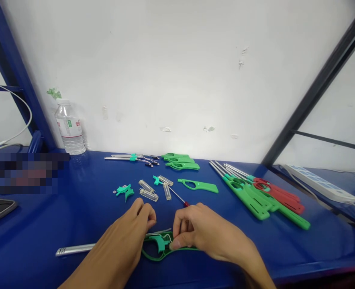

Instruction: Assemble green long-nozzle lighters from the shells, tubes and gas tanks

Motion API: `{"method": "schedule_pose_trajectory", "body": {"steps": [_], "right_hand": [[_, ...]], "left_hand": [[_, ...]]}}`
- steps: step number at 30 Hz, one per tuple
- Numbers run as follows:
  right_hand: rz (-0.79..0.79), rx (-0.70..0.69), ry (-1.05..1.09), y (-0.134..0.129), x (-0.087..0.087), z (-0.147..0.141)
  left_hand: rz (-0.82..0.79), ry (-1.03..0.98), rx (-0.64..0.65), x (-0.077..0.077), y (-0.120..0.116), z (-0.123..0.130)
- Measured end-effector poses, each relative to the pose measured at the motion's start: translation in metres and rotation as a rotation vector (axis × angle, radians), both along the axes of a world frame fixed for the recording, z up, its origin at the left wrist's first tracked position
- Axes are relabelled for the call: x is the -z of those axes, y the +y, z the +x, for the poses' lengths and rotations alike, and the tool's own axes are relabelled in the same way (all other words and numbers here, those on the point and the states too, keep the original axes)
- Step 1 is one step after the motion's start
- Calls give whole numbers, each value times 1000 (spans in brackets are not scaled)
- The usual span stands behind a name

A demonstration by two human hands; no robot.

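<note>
A green lighter shell (157,258) lay open at the table's (87,212) front edge, teal trigger (160,243) inside, silver tube (75,249) pointing toward the left edge. The right hand (206,230) touched the shell, the left hand (132,230) curled beside it; whether either gripped anything could not be told. A scuffed white wall (165,72) backed the blue surface.

From where I stand, the left forearm (102,261) and the right forearm (251,257) slant toward each other, both bare. The left hand (132,224) shows its back, fingers (149,210) curled inward; the right hand (203,226) has its thumb (180,240) extended below bent fingers.
</note>
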State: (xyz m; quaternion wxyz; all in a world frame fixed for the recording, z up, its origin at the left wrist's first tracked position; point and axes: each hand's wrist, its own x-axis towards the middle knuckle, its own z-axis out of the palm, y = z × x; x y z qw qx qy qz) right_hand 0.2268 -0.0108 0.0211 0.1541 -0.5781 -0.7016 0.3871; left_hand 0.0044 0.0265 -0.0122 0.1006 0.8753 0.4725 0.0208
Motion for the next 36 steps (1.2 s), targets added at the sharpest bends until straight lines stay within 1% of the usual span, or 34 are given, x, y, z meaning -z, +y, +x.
{"method": "schedule_pose_trajectory", "body": {"steps": [4, 9, 13, 16, 19, 21, 25, 29, 33, 36], "right_hand": [[4, -6, 2, 0, 1, 1], [6, -5, 2, 1, 1, 0], [22, -27, 11, -2, -5, 1], [9, -56, 62, -6, -10, 4], [-6, -43, 91, -8, -12, 6], [2, -23, 67, -9, -12, 7], [68, 0, -11, -8, -7, 2], [138, 16, -54, -4, -1, -7], [238, 9, -99, -1, -1, -14], [274, 33, -110, -1, -3, -15]], "left_hand": [[-3, -18, 3, -4, -4, -3], [4, -61, 28, -5, -9, -12], [-40, -52, 34, -2, -12, -18], [-66, -32, 27, 3, -11, -18], [-49, -26, 32, 4, -9, -15], [-36, -16, 35, 4, -8, -14], [-37, 25, 39, 0, -9, -11], [-83, 103, 20, -5, -12, -7], [-106, 153, 16, -11, -14, -3], [-111, 177, 6, -15, -14, -1]]}}
